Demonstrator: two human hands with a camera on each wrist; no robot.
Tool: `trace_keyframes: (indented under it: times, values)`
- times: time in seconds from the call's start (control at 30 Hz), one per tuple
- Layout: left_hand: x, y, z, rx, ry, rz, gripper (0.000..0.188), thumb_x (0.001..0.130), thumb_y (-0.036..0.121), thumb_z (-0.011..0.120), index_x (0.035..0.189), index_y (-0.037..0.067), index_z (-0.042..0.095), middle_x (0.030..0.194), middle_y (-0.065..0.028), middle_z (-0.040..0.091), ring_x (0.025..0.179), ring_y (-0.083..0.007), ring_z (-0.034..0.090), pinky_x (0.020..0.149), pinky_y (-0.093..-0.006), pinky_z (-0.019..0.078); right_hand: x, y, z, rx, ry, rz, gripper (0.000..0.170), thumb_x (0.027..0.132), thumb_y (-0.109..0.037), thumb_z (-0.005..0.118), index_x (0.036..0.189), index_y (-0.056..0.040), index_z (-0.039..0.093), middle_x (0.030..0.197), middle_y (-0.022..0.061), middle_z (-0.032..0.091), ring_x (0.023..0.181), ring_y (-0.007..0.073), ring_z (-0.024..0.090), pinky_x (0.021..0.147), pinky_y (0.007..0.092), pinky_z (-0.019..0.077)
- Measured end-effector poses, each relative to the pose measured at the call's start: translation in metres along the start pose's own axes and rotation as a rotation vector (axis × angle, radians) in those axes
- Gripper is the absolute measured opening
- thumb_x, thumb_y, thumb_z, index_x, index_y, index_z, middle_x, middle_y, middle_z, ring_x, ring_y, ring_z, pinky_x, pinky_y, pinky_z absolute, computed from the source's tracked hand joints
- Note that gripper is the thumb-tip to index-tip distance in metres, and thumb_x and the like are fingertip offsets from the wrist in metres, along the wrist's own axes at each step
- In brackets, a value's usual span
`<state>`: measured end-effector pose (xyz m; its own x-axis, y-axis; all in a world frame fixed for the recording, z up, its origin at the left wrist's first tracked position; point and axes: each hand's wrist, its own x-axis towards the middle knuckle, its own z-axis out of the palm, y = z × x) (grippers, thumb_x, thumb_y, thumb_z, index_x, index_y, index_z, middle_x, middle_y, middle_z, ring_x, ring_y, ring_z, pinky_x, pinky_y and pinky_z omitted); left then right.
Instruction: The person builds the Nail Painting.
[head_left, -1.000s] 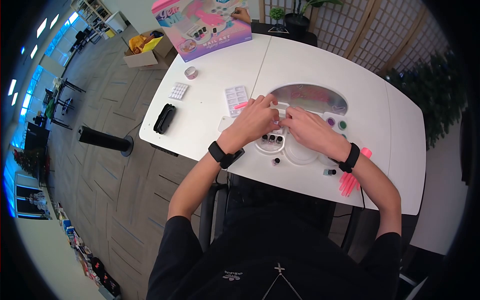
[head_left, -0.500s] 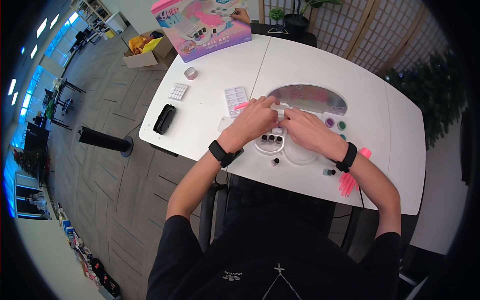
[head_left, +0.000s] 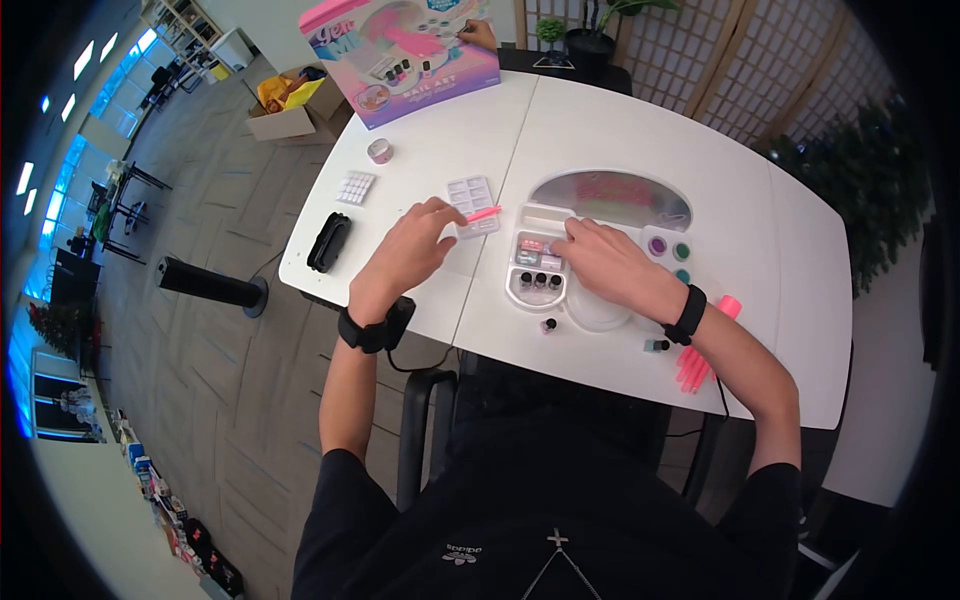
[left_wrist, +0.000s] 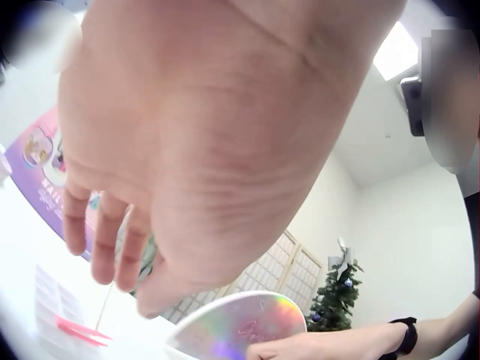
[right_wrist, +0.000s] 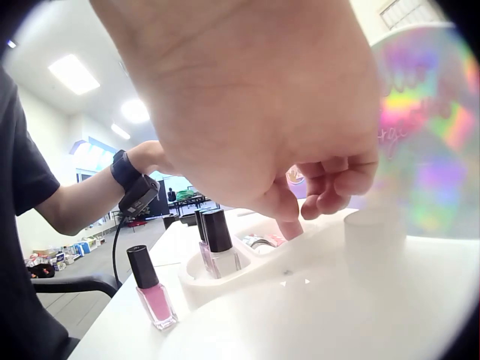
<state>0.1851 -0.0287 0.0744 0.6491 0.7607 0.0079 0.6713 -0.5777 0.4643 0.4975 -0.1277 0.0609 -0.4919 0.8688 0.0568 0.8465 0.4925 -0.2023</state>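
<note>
The left hand [head_left: 408, 250] is over the table's left half, fingers loosely bent and apart, holding nothing visible. Just beyond its fingertips a pink tweezer-like piece [head_left: 485, 214] lies across a white compartment tray [head_left: 468, 192]. At the white nail station [head_left: 545, 214] the right hand [head_left: 615, 265] has its fingers down by the small compartments [head_left: 528, 257], which contain pink and pale pieces. In the right wrist view one digit [right_wrist: 289, 225] points down to the compartment rim, the others bent with nothing visible in them. Small dark-capped bottles [right_wrist: 220, 251] stand in the station's front well.
A pink bottle [right_wrist: 155, 292] stands before the station, a teal one [head_left: 655, 346] lies to the right beside pink sticks [head_left: 698, 365]. Round colour pots [head_left: 657, 246] sit right of the mirror [head_left: 610, 196]. Farther left are a black case [head_left: 328, 242], white pieces [head_left: 355, 187] and a box [head_left: 410, 70].
The left hand has left the station and moved left toward the white tray, uncovering the compartments. The right hand has stayed at the station, almost unmoved.
</note>
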Motion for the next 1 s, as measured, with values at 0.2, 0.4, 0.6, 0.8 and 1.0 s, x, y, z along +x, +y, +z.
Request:
trace_keyframes:
  times: [0.2, 0.4, 0.6, 0.8, 1.0]
  values:
    - [-0.026, -0.019, 0.016, 0.078, -0.142, -0.084, 0.051, 0.092, 0.007, 0.079, 0.141, 0.007, 0.063, 0.149, -0.0134, 0.062, 0.136, -0.0371, 0.059, 0.116, -0.0452, 0.0498, 0.0, -0.002, -0.002, 0.025, 0.004, 0.01, 0.026, 0.091, 0.004, 0.06, 0.113, 0.0015, 0.073, 0.109, 0.0214, 0.065, 0.106, 0.0389, 0.069, 0.092, 0.0491, 0.0582]
    - [-0.031, -0.024, 0.031, 0.082, -0.058, -0.023, 0.049, 0.092, 0.012, 0.081, 0.137, 0.005, 0.063, 0.139, -0.0114, 0.07, 0.131, -0.0346, 0.063, 0.112, -0.045, 0.0526, -0.005, 0.001, -0.018, 0.074, -0.008, 0.089, 0.03, 0.096, 0.003, 0.058, 0.122, 0.0009, 0.073, 0.108, 0.0201, 0.066, 0.103, 0.0398, 0.069, 0.089, 0.0505, 0.0561]
    - [-0.048, -0.022, 0.023, 0.192, -0.051, -0.02, 0.048, 0.094, 0.018, 0.083, 0.135, 0.005, 0.062, 0.126, -0.0139, 0.073, 0.121, -0.0345, 0.068, 0.102, -0.0463, 0.0561, -0.01, 0.008, -0.026, 0.098, 0.015, 0.106, 0.03, 0.099, 0.0, 0.057, 0.125, 0.0009, 0.071, 0.108, 0.0195, 0.066, 0.101, 0.0402, 0.069, 0.088, 0.0507, 0.0557]
    - [-0.045, 0.009, 0.001, 0.069, 0.035, -0.03, 0.05, 0.095, 0.023, 0.084, 0.135, 0.007, 0.06, 0.118, -0.0172, 0.072, 0.108, -0.0346, 0.072, 0.092, -0.0464, 0.0584, -0.012, 0.012, -0.026, 0.136, 0.045, 0.1, 0.027, 0.102, -0.003, 0.058, 0.124, 0.0015, 0.071, 0.109, 0.0197, 0.068, 0.103, 0.0405, 0.07, 0.09, 0.0501, 0.0565]
    - [-0.009, 0.033, 0.029, -0.177, 0.086, 0.074, 0.056, 0.095, 0.027, 0.086, 0.14, 0.008, 0.059, 0.118, -0.0144, 0.073, 0.101, -0.0297, 0.073, 0.089, -0.0449, 0.0589, -0.011, 0.012, -0.028, 0.187, 0.032, 0.138, 0.031, 0.105, -0.016, 0.065, 0.131, -0.0005, 0.068, 0.115, 0.0185, 0.071, 0.11, 0.0385, 0.07, 0.095, 0.0484, 0.0565]
